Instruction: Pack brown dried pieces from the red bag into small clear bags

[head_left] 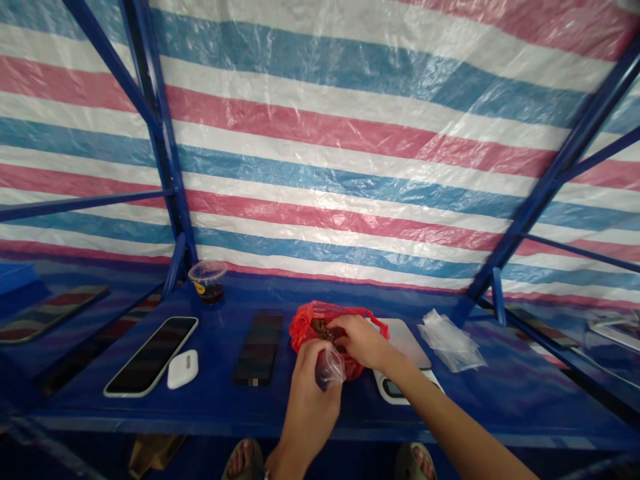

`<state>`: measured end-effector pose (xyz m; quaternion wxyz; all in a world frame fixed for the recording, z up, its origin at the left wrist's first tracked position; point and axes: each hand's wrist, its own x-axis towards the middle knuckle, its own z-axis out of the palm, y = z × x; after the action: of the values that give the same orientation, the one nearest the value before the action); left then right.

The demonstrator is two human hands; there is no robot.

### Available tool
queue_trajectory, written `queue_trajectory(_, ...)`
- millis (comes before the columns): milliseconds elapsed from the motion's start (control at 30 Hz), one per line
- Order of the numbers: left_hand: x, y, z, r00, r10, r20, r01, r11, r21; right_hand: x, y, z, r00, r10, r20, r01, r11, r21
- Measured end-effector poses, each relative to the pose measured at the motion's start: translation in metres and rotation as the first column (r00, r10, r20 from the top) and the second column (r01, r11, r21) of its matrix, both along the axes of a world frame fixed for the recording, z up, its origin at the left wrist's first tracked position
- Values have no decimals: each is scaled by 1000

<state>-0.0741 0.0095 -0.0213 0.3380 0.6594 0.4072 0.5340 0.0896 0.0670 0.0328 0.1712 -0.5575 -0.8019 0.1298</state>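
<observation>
"Right forearm [453, 427] lies closest to us, slanting over the scale [407, 337]. Why there?"

"Because the right hand [365, 341] reaches across to the red bag [303, 323], and the scale sits just right of those fingers."

"What do the 2 hands have hold of?"

"The left hand [313, 397] has its fingers closed round a small clear bag [332, 367], just beside the red bag, perhaps so that it sits near the right fingers. Those dip into the red bag, at the brown pieces [321, 328]; I can't tell whether they pinch any."

"And the red bag itself?"

"On the table [505, 400], under the right fingers and just beyond the left, its sides slumped wide, which likely lets the hand in."

"Those flat clear bags [453, 343]?"

"Right of the fingers, past the scale, loosely piled, probably for easy reach."

"Left of the left fingers?"

"A dark, blurred slab [259, 350] is nearest. Well apart lie a white case [183, 369] and, just beside it, a phone [153, 357], seemingly parked aside. Farther off, a cup [209, 285] stands upright, maybe safe from elbows."
</observation>
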Motion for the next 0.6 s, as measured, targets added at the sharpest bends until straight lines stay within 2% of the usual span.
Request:
queue_trajectory(100, 1, 1, 4, 1000, 3, -16, -3, 999, 40, 1, -3, -2, 992, -10, -126, 12, 1000, 14)
queue_trajectory(200, 2, 3, 3, 994, 89, -57, -86, 995, 43, 5, -6, -6, 952, -52, -302, 53, 999, -5)
queue_trajectory(267, 3, 6, 1, 985, 149, -88, -149, 989, 8, 10, -8, -9, 902, -84, -424, 79, 996, -28)
queue_trajectory(367, 4, 11, -1, 977, 164, -138, -180, 977, -114, 17, -15, -13, 814, -104, -572, 103, 994, -34)
queue_trajectory(467, 6, 15, -3, 969, 170, -181, -204, 961, -188, 21, -25, -13, 798, -86, -596, 94, 995, -17)
queue_trajectory(600, 9, 17, -1, 947, 220, -234, -261, 952, -160, 20, -40, -6, 820, -15, -572, 40, 999, 32)
